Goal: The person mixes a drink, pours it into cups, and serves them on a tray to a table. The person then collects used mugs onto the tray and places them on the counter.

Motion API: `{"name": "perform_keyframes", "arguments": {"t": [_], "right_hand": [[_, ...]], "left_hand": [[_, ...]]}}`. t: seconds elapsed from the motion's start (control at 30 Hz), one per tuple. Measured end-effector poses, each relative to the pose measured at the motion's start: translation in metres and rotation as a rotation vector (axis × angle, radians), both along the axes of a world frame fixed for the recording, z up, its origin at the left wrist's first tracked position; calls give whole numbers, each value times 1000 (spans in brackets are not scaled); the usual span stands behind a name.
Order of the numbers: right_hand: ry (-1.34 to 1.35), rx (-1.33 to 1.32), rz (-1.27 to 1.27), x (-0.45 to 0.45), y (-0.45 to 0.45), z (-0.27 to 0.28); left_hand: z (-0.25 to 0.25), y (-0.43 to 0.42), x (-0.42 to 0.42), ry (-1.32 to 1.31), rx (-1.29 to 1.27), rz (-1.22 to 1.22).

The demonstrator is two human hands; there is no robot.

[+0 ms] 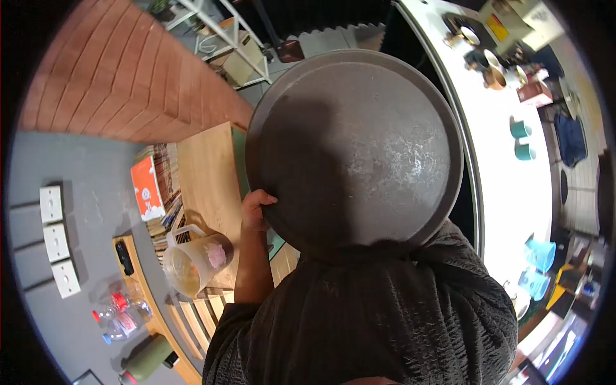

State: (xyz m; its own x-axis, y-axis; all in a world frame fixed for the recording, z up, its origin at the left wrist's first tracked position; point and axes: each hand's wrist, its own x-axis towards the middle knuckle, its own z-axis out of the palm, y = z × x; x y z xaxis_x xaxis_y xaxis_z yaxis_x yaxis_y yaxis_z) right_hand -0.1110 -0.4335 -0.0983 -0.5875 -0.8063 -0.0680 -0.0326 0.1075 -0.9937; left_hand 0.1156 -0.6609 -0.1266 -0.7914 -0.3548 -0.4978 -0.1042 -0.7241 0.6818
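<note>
A round serving tray [366, 173] is held before a dark shirt [359, 314], between a wooden surface [205, 160] and a white surface [504, 192], its rim clamped by the left hand [255, 210], the right hand hidden.

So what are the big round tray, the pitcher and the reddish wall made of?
Tray: probably plastic or coated composite, dark and dull with slight sheen and pale scuffs; metal isn't ruled out.
Pitcher: likely plastic with a frosted finish, judging by its cloudy, translucent-looking body.
Reddish wall: seems matte brick, given the joint lines.
</note>
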Motion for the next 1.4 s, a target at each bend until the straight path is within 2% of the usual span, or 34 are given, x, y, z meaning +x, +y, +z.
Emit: {"name": "perform_keyframes", "arguments": {"t": [0.07,0.17,0.23,0.43,0.5,0.53,0.67,0.73,1.0,1.4], "right_hand": [[1,-13,-49,-5,21,1],[6,-27,-100,-17,57,2],[9,-37,-128,-26,81,3],[12,-68,-193,-57,150,2],[13,-74,-210,-67,170,0],[16,-78,-217,-71,180,0],[28,-78,-250,-84,209,3],[32,-78,-265,-88,220,3],[52,-84,-310,-99,231,7],[119,-77,-360,-97,175,14]], "left_hand": [[9,20,-18,36,33,-42],[57,70,-57,451,138,-122],[54,90,-75,588,159,-194],[20,139,-113,645,-1,-352],[19,163,-128,692,169,-344],[20,175,-135,739,341,-320],[25,213,-155,683,343,-306],[24,226,-162,678,261,-278],[32,234,-176,650,242,-385],[15,145,-187,574,172,-532]]}}
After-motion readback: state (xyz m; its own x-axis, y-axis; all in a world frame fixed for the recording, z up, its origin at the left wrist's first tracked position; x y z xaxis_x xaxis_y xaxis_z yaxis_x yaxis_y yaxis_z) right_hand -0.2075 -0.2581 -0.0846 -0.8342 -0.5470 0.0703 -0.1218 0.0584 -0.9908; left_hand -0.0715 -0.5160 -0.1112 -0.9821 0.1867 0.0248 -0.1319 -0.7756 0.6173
